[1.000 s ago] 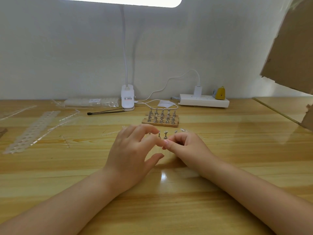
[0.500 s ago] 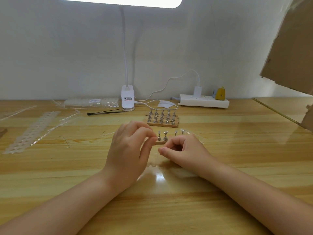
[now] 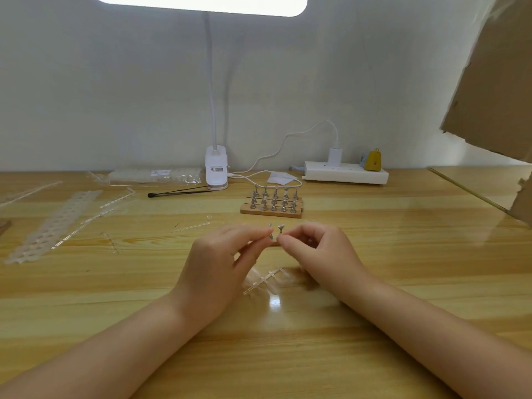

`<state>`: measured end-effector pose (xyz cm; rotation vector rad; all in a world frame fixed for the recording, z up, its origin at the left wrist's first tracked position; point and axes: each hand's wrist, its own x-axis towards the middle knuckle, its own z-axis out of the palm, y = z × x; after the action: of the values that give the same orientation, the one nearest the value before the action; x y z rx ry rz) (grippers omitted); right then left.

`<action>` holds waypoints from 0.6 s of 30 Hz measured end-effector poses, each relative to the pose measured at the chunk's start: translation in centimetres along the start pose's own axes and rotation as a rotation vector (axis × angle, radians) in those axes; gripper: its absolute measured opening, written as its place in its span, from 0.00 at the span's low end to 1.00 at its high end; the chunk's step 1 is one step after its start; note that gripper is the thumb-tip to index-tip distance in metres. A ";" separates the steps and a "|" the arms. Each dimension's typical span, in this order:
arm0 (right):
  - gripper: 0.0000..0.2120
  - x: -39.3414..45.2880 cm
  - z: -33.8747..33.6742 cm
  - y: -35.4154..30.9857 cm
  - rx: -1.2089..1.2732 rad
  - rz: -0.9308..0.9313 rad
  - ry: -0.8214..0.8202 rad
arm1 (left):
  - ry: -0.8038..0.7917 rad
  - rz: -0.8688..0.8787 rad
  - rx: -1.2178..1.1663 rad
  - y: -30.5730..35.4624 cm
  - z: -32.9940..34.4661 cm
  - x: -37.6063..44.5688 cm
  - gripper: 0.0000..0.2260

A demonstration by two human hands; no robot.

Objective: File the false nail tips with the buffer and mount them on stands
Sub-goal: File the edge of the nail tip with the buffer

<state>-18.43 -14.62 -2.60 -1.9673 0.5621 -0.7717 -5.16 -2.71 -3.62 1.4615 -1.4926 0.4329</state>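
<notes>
Taking the wooden rack of stands (image 3: pixel 272 207) as the landmark: far to its left lies a long pale strip of nail tips (image 3: pixel 54 223), with clear plastic sprue pieces (image 3: pixel 115 201) between that strip and the rack. Just in front of the rack the left hand (image 3: pixel 221 263) has its thumb and forefinger pinched on a small metal stand (image 3: pixel 271 232), the other fingers curled beneath. Right beside it a second stand (image 3: pixel 280 228) rises upright from a wooden base that is mostly hidden. The right hand (image 3: pixel 319 251) sits in front of the rack and slightly right, fingers curled with the tips brought together near that second stand; whether a nail tip lies between them I cannot tell (anything clear would vanish against skin). Nearer the person, between the wrists, a clear sprue with nail tips (image 3: pixel 263 279) rests on the table (image 3: pixel 288 355).

The tips look featherlight, thin and springy, slick enough to flick away, so a gentle pinch at the side edges seems wise. The stand is rigid metal, best held low on its stem
</notes>
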 end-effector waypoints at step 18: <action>0.04 -0.2 -0.2 -0.5 0.193 -0.004 -0.194 | -0.148 -0.096 -0.102 -1.5 0.0 -0.1 0.26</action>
<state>-18.61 -14.36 -2.12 -1.8390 0.3549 -0.6053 -3.85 -2.97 -4.22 1.5034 -1.5291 0.1910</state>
